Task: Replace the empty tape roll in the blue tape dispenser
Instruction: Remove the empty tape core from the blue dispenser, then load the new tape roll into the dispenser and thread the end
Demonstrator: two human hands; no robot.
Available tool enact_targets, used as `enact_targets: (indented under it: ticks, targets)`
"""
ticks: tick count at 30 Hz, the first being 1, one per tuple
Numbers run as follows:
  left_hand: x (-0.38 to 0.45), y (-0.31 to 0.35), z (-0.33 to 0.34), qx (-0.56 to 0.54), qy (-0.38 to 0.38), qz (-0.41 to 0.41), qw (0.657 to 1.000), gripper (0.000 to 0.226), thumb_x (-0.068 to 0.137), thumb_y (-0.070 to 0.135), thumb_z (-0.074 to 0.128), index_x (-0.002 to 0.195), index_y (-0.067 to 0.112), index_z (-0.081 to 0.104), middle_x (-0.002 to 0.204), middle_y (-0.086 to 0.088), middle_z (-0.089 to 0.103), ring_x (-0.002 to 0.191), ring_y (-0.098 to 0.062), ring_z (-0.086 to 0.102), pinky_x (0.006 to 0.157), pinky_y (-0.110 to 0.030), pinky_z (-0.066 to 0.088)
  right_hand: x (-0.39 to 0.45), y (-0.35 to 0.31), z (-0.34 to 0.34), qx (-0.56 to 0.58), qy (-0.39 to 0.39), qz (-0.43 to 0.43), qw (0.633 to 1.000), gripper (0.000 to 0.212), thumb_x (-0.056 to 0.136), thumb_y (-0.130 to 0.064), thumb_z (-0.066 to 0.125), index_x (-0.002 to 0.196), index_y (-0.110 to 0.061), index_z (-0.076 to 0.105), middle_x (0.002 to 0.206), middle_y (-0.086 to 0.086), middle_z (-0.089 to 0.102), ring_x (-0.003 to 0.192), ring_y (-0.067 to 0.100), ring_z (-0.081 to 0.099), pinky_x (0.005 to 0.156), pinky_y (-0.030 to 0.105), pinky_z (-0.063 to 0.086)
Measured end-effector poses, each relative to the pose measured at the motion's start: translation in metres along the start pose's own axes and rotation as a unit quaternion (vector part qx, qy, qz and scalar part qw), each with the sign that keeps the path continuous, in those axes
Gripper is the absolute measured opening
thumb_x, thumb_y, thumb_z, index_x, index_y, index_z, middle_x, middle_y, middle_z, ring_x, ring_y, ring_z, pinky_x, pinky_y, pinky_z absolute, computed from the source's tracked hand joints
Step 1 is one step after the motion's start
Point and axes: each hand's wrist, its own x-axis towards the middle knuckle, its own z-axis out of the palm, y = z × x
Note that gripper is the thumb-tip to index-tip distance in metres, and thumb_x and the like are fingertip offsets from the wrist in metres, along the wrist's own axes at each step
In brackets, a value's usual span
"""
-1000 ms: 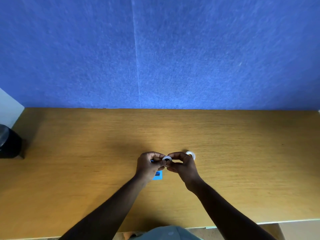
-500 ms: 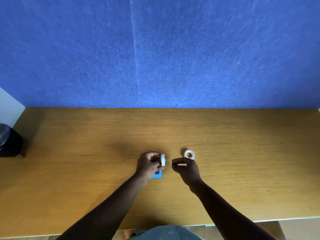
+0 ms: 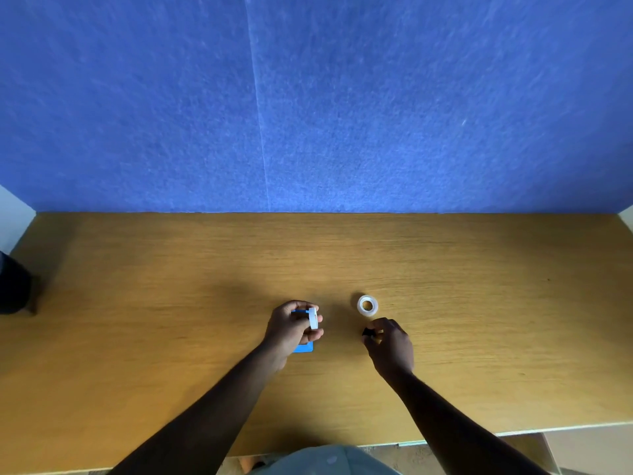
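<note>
My left hand (image 3: 291,329) grips the blue tape dispenser (image 3: 305,347), mostly hidden under the palm. Its fingertips also pinch a white tape ring (image 3: 313,318) standing on edge. I cannot tell whether that ring carries tape. My right hand (image 3: 390,346) is apart from it, low over the desk, with a small black piece (image 3: 368,332) between thumb and fingers. Another white tape roll (image 3: 367,305) lies flat on the wooden desk (image 3: 171,303), just beyond my right hand and not touching it.
A blue felt partition (image 3: 342,114) rises along the desk's far edge. A dark object (image 3: 13,289) stands at the far left edge. The desk's near edge (image 3: 548,430) runs in front of my body.
My hands were together on the white ring; they have parted. The ring stayed in my left hand. My right hand moved right and toward me with the small black piece.
</note>
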Motion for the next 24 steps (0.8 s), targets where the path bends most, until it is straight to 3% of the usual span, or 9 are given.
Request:
enact_targets:
  ticks: [5,9,12,15,19,24]
  targets:
    - [0.008,0.000,0.003,-0.063,0.021,-0.028,0.997,0.021,0.097,-0.004,0.053,0.105,-0.001,0.072,0.102,-0.024,0.077,0.086,-0.036,0.078,0.089,-0.045,0.062,0.003,-0.006,-0.006,-0.019,0.016,0.016,1.000,0.037,0.081,-0.038,0.081,0.112,-0.021,0.072,0.114,0.002,0.067,0.099,0.025,0.068,0.079,0.038,0.059]
    - [0.012,-0.001,0.004,-0.117,0.026,-0.032,0.992,0.023,0.100,0.007,0.054,0.104,-0.007,0.072,0.099,-0.028,0.075,0.088,-0.037,0.077,0.094,-0.053,0.058,0.014,-0.013,-0.011,-0.006,0.030,0.015,0.999,0.041,0.086,-0.029,0.077,0.124,-0.018,0.069,0.126,0.004,0.065,0.108,0.026,0.066,0.085,0.039,0.059]
    - [0.013,-0.001,0.002,-0.119,0.017,-0.032,0.992,0.023,0.098,0.017,0.065,0.104,-0.004,0.072,0.100,-0.025,0.076,0.092,-0.037,0.076,0.093,-0.050,0.058,0.026,-0.020,-0.012,-0.009,0.035,0.010,0.999,0.043,0.088,-0.026,0.075,0.129,-0.017,0.065,0.132,0.008,0.062,0.113,0.027,0.064,0.089,0.041,0.058]
    - [0.013,-0.002,0.001,-0.115,0.005,-0.026,0.993,0.016,0.091,0.011,0.073,0.099,-0.003,0.072,0.095,-0.022,0.075,0.083,-0.030,0.077,0.092,-0.050,0.060,0.038,-0.024,-0.010,-0.024,-0.006,0.032,0.999,0.060,0.087,-0.035,0.078,0.138,-0.014,0.056,0.138,0.011,0.056,0.120,0.032,0.059,0.097,0.044,0.055]
    - [0.012,-0.003,-0.001,-0.104,0.005,-0.016,0.994,0.005,0.089,0.004,0.073,0.094,0.001,0.074,0.103,-0.027,0.074,0.090,-0.030,0.075,0.085,-0.043,0.064,0.046,-0.026,-0.006,-0.051,-0.043,0.045,0.997,0.078,0.083,-0.043,0.081,0.146,-0.012,0.047,0.143,0.013,0.050,0.128,0.035,0.054,0.101,0.044,0.054]
    - [0.010,-0.002,-0.005,-0.091,-0.004,-0.015,0.996,0.013,0.089,0.003,0.073,0.101,0.004,0.076,0.112,-0.022,0.072,0.097,-0.036,0.076,0.077,-0.034,0.065,0.050,-0.028,-0.002,-0.071,-0.043,0.052,0.995,0.075,0.086,-0.044,0.079,0.147,-0.014,0.047,0.143,0.013,0.047,0.128,0.035,0.051,0.100,0.043,0.053]
